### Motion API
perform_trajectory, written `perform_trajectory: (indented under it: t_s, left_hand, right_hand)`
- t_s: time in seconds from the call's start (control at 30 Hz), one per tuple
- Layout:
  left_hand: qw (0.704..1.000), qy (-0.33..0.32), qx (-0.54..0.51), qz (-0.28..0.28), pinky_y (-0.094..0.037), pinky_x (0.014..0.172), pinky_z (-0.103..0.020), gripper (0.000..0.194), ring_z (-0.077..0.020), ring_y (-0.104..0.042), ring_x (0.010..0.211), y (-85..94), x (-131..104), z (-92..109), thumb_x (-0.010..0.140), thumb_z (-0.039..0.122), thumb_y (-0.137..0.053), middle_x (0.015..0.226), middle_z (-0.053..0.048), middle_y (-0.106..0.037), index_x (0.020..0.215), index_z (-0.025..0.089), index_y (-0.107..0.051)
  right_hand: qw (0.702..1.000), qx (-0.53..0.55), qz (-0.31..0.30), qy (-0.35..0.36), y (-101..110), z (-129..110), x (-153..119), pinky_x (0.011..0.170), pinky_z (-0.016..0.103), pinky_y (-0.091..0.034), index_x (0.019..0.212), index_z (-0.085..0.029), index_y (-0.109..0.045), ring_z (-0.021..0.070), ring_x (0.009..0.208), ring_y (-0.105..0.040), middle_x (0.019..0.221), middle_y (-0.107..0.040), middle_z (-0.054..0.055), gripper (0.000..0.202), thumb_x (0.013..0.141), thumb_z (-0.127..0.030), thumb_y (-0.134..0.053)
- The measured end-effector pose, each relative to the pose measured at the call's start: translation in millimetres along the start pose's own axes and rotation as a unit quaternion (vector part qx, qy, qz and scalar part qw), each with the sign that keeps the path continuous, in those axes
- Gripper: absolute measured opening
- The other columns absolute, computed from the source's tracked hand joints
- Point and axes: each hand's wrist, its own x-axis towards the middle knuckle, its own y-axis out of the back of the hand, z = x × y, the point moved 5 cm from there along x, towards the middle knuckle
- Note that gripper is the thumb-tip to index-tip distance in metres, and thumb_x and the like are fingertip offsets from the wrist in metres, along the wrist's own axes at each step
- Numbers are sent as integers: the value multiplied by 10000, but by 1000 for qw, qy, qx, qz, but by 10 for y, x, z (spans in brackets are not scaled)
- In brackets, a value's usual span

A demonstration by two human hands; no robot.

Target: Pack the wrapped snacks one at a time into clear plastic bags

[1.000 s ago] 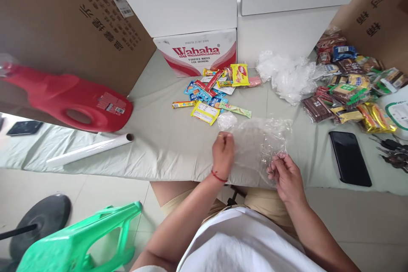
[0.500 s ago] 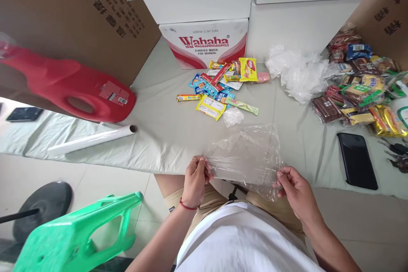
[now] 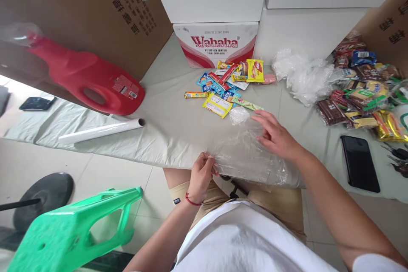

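Plastic film point(image 3: 244, 159), transparent, thin, wrinkled, shiny

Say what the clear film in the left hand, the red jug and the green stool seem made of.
Clear film: likely thin, glossy plastic; it is see-through, creased and glinting.
Red jug: probably moulded plastic, satin; handle and body look one piece.
Green stool: apparently moulded plastic, slightly shiny; its textured top catches light.

Room between white roll point(image 3: 102, 131) and left hand point(image 3: 202, 173); snack pile point(image 3: 227, 81) obstructs carton point(image 3: 217, 45) front.
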Motion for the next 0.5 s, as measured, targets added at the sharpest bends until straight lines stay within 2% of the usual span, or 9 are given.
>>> perform_trajectory:
  t_s: [0.03, 0.1, 0.17, 0.23, 0.37, 0.5]
  left_hand:
    - [1000, -9, 11, -1, -359, 461, -186, 306, -90, -574, 475, -4, -2, 4, 828, 448, -671, 590, 61, -563, 801, 201, -492]
    - [999, -31, 33, -6, -415, 500, -201, 335, -92, -579, 502, -4, -6, 7, 767, 421, -746, 616, 63, -572, 806, 203, -495]
    - [998, -42, 39, -13, -439, 508, -211, 368, -84, -562, 507, 9, -16, -14, 696, 369, -804, 658, 64, -583, 814, 203, -498]
    - [999, -32, 13, -22, -440, 492, -214, 384, -76, -530, 502, 33, -42, -63, 663, 337, -821, 673, 69, -577, 830, 203, -501]
    - [997, -5, -64, -30, -437, 502, -207, 417, -72, -497, 533, 136, -151, -182, 674, 382, -840, 679, 64, -574, 905, 188, -551]
    - [996, 13, -77, -45, -382, 511, -200, 436, -59, -459, 515, 342, -230, -337, 721, 511, -826, 650, 34, -589, 835, 167, -583]
  right_hand:
    - [998, 31, -54, 12, -104, 4, 191, 732, 346, -536, 1406, -303, -573, 136, 672, -552, 1451, -540, 103, 574, 833, -277, -612]
    - [985, 85, -147, 13, -280, 34, 506, 682, 298, -504, 1303, -266, -645, 131, 668, -538, 1239, -665, 71, 524, 780, -294, -656]
    - [973, 135, -186, -6, -371, 82, 742, 649, 260, -460, 1158, -219, -702, 130, 669, -533, 966, -698, 27, 422, 754, -341, -682]
    - [972, 176, -153, -27, -368, 141, 918, 650, 246, -428, 1038, -187, -718, 131, 690, -536, 822, -656, 1, 359, 745, -394, -705]
    - [974, 215, -34, -62, -337, 292, 1101, 644, 246, -377, 884, -170, -693, 121, 690, -504, 779, -627, -7, 339, 725, -466, -738]
    - [978, 194, 6, -82, -486, 413, 1160, 590, 251, -308, 830, -171, -679, 110, 620, -426, 664, -547, -36, 357, 732, -514, -703]
